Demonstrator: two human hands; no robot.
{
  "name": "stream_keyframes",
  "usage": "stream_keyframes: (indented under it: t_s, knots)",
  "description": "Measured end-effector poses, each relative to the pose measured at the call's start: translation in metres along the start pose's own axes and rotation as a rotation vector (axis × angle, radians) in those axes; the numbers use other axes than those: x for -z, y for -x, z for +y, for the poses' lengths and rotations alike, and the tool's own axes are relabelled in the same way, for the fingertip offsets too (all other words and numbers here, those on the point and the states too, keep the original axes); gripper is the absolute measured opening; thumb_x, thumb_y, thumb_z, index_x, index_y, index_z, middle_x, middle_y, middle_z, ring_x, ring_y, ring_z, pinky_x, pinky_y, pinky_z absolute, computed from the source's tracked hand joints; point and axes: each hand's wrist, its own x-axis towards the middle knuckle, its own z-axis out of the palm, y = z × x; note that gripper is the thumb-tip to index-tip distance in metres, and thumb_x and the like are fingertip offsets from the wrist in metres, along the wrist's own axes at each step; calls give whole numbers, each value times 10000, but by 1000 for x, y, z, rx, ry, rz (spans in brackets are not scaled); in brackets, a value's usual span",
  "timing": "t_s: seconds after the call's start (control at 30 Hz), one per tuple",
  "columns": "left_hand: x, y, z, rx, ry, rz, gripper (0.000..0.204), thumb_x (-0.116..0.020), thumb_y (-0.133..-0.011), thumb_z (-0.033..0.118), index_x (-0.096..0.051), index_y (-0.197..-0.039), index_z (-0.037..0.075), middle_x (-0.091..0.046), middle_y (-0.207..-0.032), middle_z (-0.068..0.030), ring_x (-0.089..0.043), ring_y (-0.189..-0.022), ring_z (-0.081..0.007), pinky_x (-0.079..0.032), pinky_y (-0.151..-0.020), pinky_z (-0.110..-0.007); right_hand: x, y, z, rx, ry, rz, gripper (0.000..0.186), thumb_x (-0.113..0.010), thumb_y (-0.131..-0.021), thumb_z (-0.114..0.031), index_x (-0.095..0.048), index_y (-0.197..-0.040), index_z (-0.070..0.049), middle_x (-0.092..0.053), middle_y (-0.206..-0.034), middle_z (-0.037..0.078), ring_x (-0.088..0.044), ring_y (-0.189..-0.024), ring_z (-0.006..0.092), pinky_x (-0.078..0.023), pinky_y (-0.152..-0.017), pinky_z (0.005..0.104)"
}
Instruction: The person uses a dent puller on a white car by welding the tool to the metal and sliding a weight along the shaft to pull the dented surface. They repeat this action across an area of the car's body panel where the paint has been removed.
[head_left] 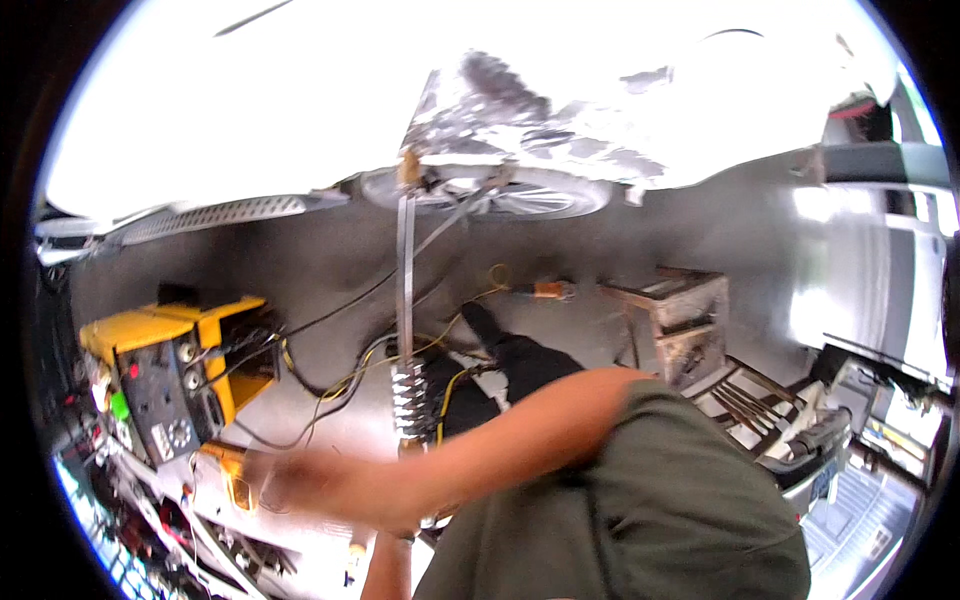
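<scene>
My right forearm (520, 435) reaches across to the left, and my right hand (320, 487) is smeared by motion. Its fingers are at the edge of a yellow-orange tool with a loop-shaped part (240, 485); whether they grip it cannot be made out. From the lower edge rises my left forearm (388, 570), the left hand mostly hidden behind the right arm. Near it, a long metal pulling bar (405, 270) with a ribbed, shiny lower section (408, 400) runs up to a brass-coloured end at the white car's (300, 120) side, above a wheel (520, 195).
At left stands a yellow machine (150, 330) with a dark control panel. Cables (330, 385) trail over the floor. An orange tool (550, 290) lies beyond my legs. A worn stool (690, 330) and a slatted wooden piece (745, 405) are at right.
</scene>
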Motion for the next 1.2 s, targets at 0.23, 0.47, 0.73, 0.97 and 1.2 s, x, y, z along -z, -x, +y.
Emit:
stream_keyframes:
  t_s: [0.23, 0.47, 0.73, 0.97, 1.2]
  knots:
    - [30, -1, -37, -524, 11, 434, 344, -532, -994, 371, -616, -1080, 49, -604, -920, -51, -601, -859, -167, -512, -795, -303, 114, 10, 26, -156, 68, 472, 502, -541, -1038, -342, -456, -1417, -23, -627, -1219, 126, -619, -1120, 206, -496, -986, 375]
    - [13, -4, -43, -1018, -7, 682, 413, -482, -1004, 375, -558, -1153, -3, -604, -1035, -125, -646, -862, -217, -576, -742, -358, 106, -49, 38, -76, -346, 545, 295, -610, -976, -239, -475, -1167, -59, -557, -944, 43, -602, -912, 161, -512, -823, 329]
    - [42, -32, -21, 377, 118, -154, 401, -536, -1020, 471, -635, -1142, 102, -710, -819, -62, -723, -635, -214, -625, -537, -347, 87, -23, 53, -186, -85, 561, 392, -660, -915, -169, -396, -1124, 33, -504, -847, 81, -562, -768, 153, -501, -713, 326]
    - [26, -22, -1, 329, 65, -68, 562, -509, -972, 564, -661, -1201, 74, -728, -762, -132, -703, -607, -243, -574, -537, -360, 99, -38, 39, -176, -61, 500, 376, -678, -940, -182, -440, -1161, 9, -556, -950, 86, -633, -841, 165, -553, -796, 344]
    - [26, -15, 12, 296, 32, -132, 530, -508, -993, 507, -613, -1294, 83, -732, -768, -124, -709, -587, -234, -583, -530, -336, 100, -43, 36, -143, -71, 489, 396, -676, -949, -190, -437, -1183, 22, -552, -955, 83, -629, -848, 164, -552, -809, 353]
